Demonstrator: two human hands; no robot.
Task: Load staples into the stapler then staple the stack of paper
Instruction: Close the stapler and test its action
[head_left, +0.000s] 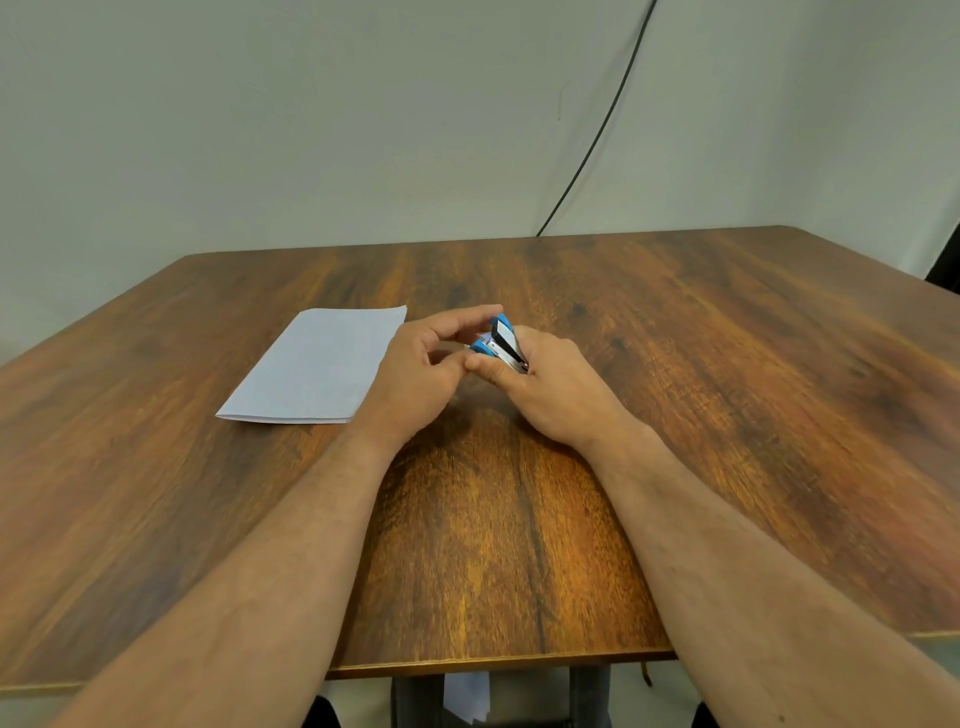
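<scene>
Forearms reach over the desk (493, 545) edge. Left of the stapler (500, 344), the paper stack (317, 366) lies flat, apparently awaiting stapling. Left hand (418, 376) fingers pinch its blue end; right hand (553, 387) fingers curl round its body, steadying it, likely for loading.

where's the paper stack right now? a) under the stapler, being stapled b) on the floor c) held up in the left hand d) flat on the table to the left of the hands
d: the paper lies flat on the table left of the hands, while the right hand holds the stapler clear of it and the left hand touches the stapler's tip.
</scene>
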